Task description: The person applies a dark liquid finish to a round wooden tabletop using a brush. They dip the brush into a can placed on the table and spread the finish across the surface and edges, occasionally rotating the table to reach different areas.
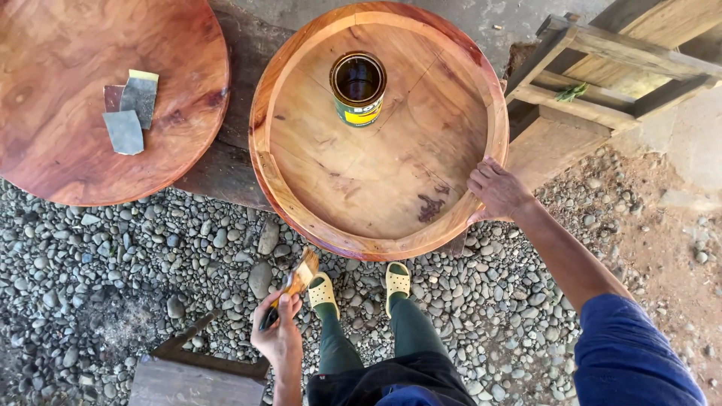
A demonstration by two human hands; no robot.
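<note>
A round wooden tray-like top [490,113] with a raised rim lies in front of me, its inner face pale and its rim reddish. An open can [358,89] of dark liquid stands inside it near the far side. My right hand [496,189] grips the rim at the near right edge. My left hand [280,335] is held low over the gravel, closed on a paintbrush [299,278] whose bristles point up toward the tray's near rim without touching it.
A second round reddish wooden top [60,165] lies at the left with sandpaper pieces [129,109] on it. A wooden frame [602,71] leans at the right. A small wooden stool [195,376] stands at the lower left. Gravel [113,263] covers the ground around my feet [359,287].
</note>
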